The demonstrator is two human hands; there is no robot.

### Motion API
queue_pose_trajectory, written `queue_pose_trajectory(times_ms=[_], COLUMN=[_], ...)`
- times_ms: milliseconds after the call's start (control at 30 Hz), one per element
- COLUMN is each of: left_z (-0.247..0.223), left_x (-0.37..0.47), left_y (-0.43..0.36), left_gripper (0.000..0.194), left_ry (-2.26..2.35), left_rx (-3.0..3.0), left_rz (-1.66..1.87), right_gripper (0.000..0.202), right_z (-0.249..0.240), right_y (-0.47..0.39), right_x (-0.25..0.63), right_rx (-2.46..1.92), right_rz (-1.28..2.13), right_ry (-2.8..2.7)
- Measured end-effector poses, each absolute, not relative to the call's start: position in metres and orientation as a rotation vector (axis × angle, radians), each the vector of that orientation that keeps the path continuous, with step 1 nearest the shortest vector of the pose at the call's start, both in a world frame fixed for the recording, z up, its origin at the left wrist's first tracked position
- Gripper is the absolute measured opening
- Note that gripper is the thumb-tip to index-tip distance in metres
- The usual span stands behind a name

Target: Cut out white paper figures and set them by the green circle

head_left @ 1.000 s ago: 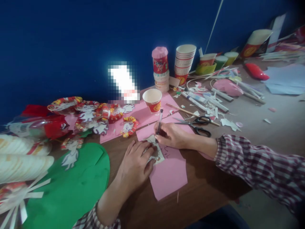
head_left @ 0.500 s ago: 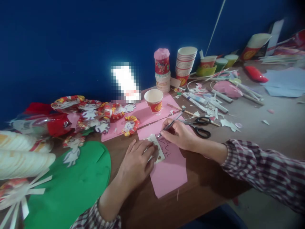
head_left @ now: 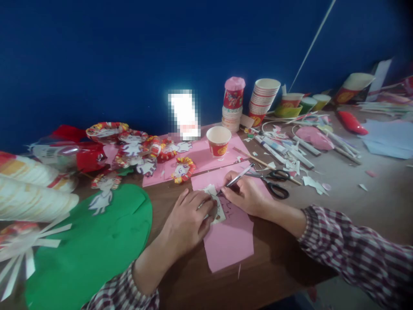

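My right hand (head_left: 243,193) is closed around a pen (head_left: 240,174), its tip at the edge of a small white paper cutout (head_left: 220,214). That cutout lies on a pink paper sheet (head_left: 229,245) bearing dark pen lines. Over the cutout's left part rests my left hand (head_left: 190,215), palm down, fingers apart and slightly bent, pressing it to the sheet; much of the cutout is hidden beneath. Just beyond my right hand lie black-handled scissors (head_left: 279,183), their blades partly covered.
Behind the pink sheet stands a paper cup (head_left: 218,142), with a cup stack (head_left: 263,101) farther back. Markers and paper scraps (head_left: 290,153) litter the right side. At left are green paper (head_left: 106,232), decorated figure cutouts (head_left: 138,148) and wrapped rolls (head_left: 38,196). A blue wall (head_left: 97,56) rises behind.
The view has shifted slightly, so background things sit lower and farther right. The pen has tilted a little, its tip still by the cutout's edge. My left hand stays in place.
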State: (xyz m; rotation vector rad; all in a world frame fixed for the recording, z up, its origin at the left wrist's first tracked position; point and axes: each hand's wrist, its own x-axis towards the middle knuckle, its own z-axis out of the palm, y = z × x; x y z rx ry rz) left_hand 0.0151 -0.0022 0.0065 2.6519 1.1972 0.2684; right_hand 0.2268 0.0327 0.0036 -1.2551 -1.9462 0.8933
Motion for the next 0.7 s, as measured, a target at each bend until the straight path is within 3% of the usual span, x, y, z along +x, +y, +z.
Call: queue_pose_trajectory(times_ms=[700], left_z=[0.0065], left_x=[0.0148], left_y=[-0.0022], left_gripper=[0.029], left_ry=[1.191], left_rx=[2.649], left_rz=[0.273], right_gripper=[0.004], right_z=[-0.0044], right_y=[0.0344], right_x=[0.2263], right_rx=[-1.263], right_rz=[0.854], right_ry=[-1.985])
